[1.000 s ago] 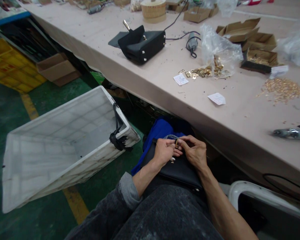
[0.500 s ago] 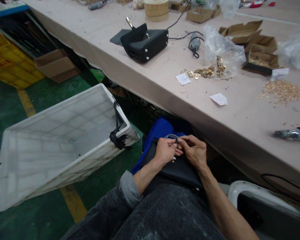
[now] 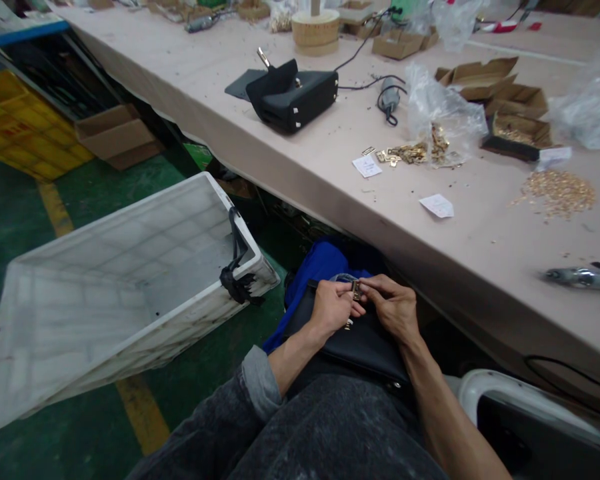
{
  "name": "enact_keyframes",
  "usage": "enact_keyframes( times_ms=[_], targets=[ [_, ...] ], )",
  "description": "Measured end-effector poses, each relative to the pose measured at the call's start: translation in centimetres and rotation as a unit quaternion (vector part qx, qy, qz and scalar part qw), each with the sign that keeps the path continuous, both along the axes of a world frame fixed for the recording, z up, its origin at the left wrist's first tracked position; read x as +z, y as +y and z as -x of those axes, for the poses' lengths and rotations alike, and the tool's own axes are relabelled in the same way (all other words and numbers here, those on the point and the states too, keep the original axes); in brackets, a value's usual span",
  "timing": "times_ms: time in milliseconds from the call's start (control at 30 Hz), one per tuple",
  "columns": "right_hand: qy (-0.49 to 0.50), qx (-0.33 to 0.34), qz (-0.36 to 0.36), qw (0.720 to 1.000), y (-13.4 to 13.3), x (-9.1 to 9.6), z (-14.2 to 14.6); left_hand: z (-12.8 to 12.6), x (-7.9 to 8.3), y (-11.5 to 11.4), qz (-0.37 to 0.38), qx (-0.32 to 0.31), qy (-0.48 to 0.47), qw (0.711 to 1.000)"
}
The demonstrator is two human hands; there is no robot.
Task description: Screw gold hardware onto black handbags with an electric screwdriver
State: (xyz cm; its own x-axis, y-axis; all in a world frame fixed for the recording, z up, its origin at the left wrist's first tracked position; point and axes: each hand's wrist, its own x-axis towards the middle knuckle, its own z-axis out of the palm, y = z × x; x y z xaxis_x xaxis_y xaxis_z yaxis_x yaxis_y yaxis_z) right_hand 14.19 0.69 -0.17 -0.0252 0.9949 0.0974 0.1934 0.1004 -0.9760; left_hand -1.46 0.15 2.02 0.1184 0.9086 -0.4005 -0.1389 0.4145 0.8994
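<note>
A black handbag (image 3: 363,343) lies across my lap, over blue cloth (image 3: 323,260). Above it, my left hand (image 3: 333,307) and my right hand (image 3: 393,303) meet, both closed in a pinch on a small gold metal plate (image 3: 356,289) with an opening in it. It looks like the gold plates (image 3: 413,153) piled on the table. Gold hardware (image 3: 349,325) shows on the bag just below my left fingers. The fingertips partly cover the plate's edges.
A second black bag (image 3: 300,100) lies on the table (image 3: 320,180), near a corded tool (image 3: 390,97). Small gold pieces (image 3: 557,193) are heaped at right, beside a power tool (image 3: 583,275). A large white crate (image 3: 130,347) stands on the floor at left.
The gold plate has turned to show its flat face, and my right fingers have shifted slightly along it. The view has tipped a little, so the table appears lower.
</note>
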Motion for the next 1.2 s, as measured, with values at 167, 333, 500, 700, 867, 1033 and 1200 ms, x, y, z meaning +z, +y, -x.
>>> enact_keyframes(
  times_ms=[167,333,500,700,867,1033,1200],
  targets=[
    [-0.009,0.006,-0.034,0.999,0.0,0.3,0.4,0.1,0.1,0.0,0.001,-0.008,0.006,1.0],
    [-0.021,0.012,-0.047,0.999,0.0,0.6,0.5,0.0,-0.2,-0.1,-0.001,-0.006,0.008,1.0],
    [-0.043,0.013,-0.037,0.998,-0.1,0.8,0.4,-0.1,-0.2,-0.1,-0.008,-0.004,0.014,1.0],
    [-0.008,0.156,0.017,0.988,1.0,1.3,-1.1,0.2,-0.1,-0.2,-0.042,-0.037,0.057,0.997],
    [0.017,0.288,0.089,0.953,3.1,1.8,-2.8,0.3,0.0,-0.3,-0.033,-0.025,0.065,0.997],
    [0.098,0.29,0.133,0.943,4.1,1.4,-3.1,-0.1,0.2,-0.9,-0.084,-0.01,0.103,0.991],
    [0.125,0.272,0.129,0.945,4.0,0.8,-3.4,-0.8,0.9,-1.7,-0.256,-0.041,0.326,0.909]
  ],
)
